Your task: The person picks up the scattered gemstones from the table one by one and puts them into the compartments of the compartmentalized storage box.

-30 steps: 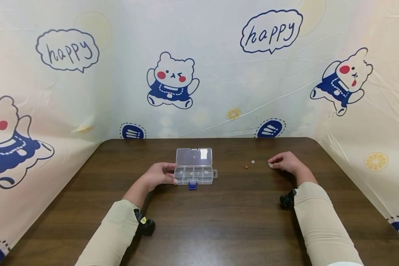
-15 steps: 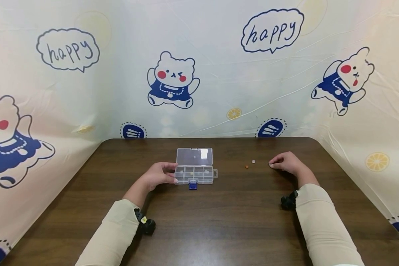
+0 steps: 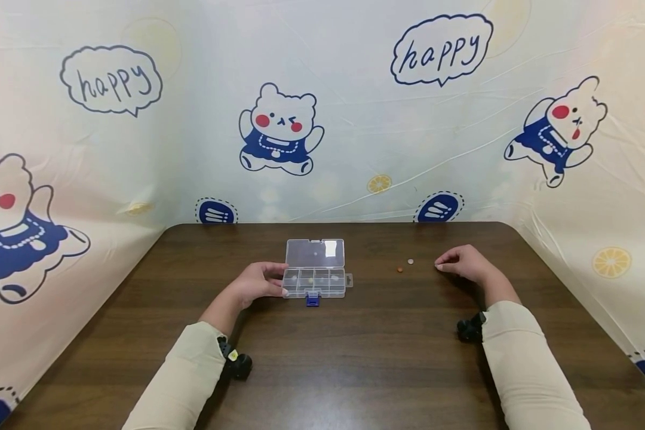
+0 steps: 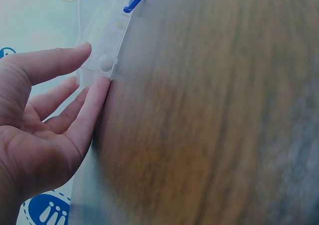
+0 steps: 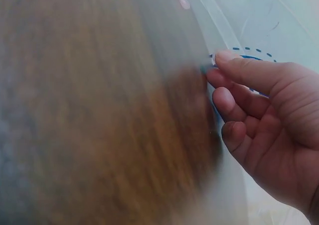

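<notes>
A clear plastic compartment box (image 3: 314, 292) lies on the table with its lid (image 3: 306, 254) raised at the back and a blue latch (image 3: 312, 301) at the front. Small pale pieces show in several compartments. My left hand (image 3: 257, 280) grips the box's left end between thumb and fingers. On the right, my right hand (image 3: 462, 261) pinches a small whitish piece (image 5: 213, 60) between thumb and fingertip, low over the table; the fingers hide most of it. Left of that hand lie an orange-brown piece (image 3: 400, 270) and a pale pink round piece (image 3: 411, 261).
The dark wooden table (image 3: 376, 346) has its far edge just behind the box. A printed cloth (image 3: 344, 71) hangs behind the table and along both sides. Each sleeve carries a small black wrist camera.
The whitish piece that showed by my right fingertips is now almost covered by them in the head view. My left hand and the box stay as they were.
</notes>
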Motion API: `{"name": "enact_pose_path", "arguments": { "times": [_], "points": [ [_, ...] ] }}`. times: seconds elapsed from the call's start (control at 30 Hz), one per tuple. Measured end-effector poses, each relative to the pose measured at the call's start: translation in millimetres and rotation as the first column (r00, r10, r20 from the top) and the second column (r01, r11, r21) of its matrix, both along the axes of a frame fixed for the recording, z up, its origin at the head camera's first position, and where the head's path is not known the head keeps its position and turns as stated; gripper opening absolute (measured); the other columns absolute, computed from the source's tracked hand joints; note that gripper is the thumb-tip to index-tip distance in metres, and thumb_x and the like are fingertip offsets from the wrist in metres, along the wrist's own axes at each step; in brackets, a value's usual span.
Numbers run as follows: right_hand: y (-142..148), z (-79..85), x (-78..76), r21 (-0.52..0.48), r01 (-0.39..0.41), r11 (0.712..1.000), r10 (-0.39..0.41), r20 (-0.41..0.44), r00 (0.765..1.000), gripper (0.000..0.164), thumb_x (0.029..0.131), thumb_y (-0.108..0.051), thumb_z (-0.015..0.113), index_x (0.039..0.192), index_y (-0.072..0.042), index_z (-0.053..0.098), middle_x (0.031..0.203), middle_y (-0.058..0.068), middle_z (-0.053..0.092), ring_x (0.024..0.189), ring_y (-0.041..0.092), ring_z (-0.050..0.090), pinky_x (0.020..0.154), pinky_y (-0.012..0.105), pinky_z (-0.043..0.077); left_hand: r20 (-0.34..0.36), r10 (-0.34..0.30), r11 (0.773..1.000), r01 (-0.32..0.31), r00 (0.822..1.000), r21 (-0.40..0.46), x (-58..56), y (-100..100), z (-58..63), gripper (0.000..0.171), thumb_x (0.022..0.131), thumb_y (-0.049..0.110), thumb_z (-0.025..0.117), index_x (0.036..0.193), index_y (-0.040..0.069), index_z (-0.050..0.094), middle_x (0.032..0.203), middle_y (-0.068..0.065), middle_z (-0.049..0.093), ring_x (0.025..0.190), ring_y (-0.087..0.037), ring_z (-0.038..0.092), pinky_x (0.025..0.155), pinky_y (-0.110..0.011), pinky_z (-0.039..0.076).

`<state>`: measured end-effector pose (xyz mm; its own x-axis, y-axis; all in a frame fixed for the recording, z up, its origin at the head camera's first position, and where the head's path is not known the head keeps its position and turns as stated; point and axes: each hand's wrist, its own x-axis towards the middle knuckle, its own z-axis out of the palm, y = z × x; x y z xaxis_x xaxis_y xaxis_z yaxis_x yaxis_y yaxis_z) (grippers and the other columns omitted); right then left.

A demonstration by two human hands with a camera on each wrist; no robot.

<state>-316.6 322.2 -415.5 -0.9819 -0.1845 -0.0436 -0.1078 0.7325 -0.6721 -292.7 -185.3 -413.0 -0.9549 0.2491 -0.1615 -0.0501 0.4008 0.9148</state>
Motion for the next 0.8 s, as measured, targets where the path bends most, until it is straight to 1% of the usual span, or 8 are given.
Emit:
{"name": "enact_pose_path", "arguments": {
  "times": [0.17, 0.37, 0.47, 0.67, 0.8],
  "points": [
    [-1, 1.8, 2.6, -0.012, -0.003, 1.0, 0.003, 0.001, 1.0, 0.02, 0.089, -0.02, 0.073, 0.101, -0.005, 0.074, 0.096, 0.008, 0.069, 0.077, 0.021, 0.054, 0.066, 0.032, 0.05, 0.002, 0.01, 1.0, -0.01, 1.0, -0.009, 0.7, 1, 0.7, 0.068, 0.072, -0.003, 0.083, 0.134, 0.003, 0.057, 0.128, -0.019, 0.058, 0.099, -0.027, 0.064, 0.083, -0.034, 0.056],
    [-2, 4.8, 4.3, -0.03, -0.008, 1.0, 0.008, 0.008, 1.0, 0.02, 0.09, -0.02, 0.072, 0.104, -0.005, 0.074, 0.095, 0.008, 0.069, 0.077, 0.024, 0.056, 0.067, 0.033, 0.052, 0.016, 0.021, 1.0, -0.021, 1.0, 0.002, 0.1, 1, 0.2, 0.068, 0.071, -0.004, 0.083, 0.133, 0.005, 0.058, 0.126, -0.016, 0.06, 0.098, -0.026, 0.064, 0.083, -0.034, 0.056],
    [-3, 7.8, 5.9, -0.035, -0.019, 0.999, 0.019, 0.003, 1.0, 0.02, 0.09, -0.019, 0.072, 0.105, -0.005, 0.073, 0.095, 0.008, 0.068, 0.078, 0.024, 0.056, 0.067, 0.034, 0.052, 0.012, 0.011, 1.0, -0.011, 1.0, 0.004, -0.8, 1, -0.2, 0.069, 0.071, -0.005, 0.083, 0.134, 0.004, 0.057, 0.127, -0.018, 0.059, 0.098, -0.026, 0.065, 0.083, -0.035, 0.056],
    [-7, 11.3, 8.1, -0.025, -0.039, 0.999, 0.038, -0.028, 0.999, 0.02, 0.089, -0.02, 0.073, 0.103, -0.006, 0.074, 0.094, 0.007, 0.069, 0.079, 0.024, 0.055, 0.067, 0.033, 0.051, 0.013, 0.009, 1.0, -0.009, 1.0, 0.001, -0.3, 0, 0.8, 0.069, 0.071, -0.004, 0.083, 0.134, 0.004, 0.057, 0.127, -0.018, 0.059, 0.098, -0.026, 0.065, 0.084, -0.035, 0.056],
    [-10, 13.2, 9.9, -0.019, -0.064, 0.998, 0.063, -0.064, 0.996, 0.019, 0.089, -0.02, 0.073, 0.102, -0.006, 0.074, 0.095, 0.006, 0.07, 0.082, 0.024, 0.056, 0.072, 0.033, 0.051, 0.018, 0.01, 1.0, -0.011, 1.0, 0.002, 0.7, 1, 1.3, 0.069, 0.071, -0.003, 0.083, 0.134, 0.005, 0.057, 0.127, -0.016, 0.059, 0.098, -0.026, 0.065, 0.084, -0.035, 0.056]
  ]
}}
